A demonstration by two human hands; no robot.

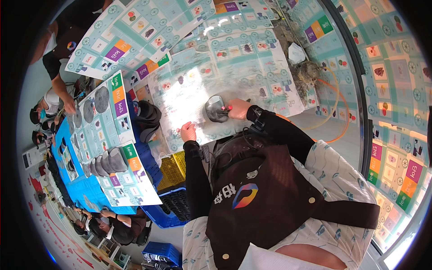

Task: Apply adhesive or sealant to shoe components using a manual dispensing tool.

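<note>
The right hand [237,109] is closed around a dark grey rounded cap-shaped piece [216,109], which sits at nine o'clock of its fingers on the pale printed sheet [252,67]. The left hand [188,132] rests flat and empty at seven o'clock of the piece, farther off.

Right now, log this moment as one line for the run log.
left hand: flat on printed sheet | right hand: gripping dark grey cap on sheet | stacked grey caps at left
</note>
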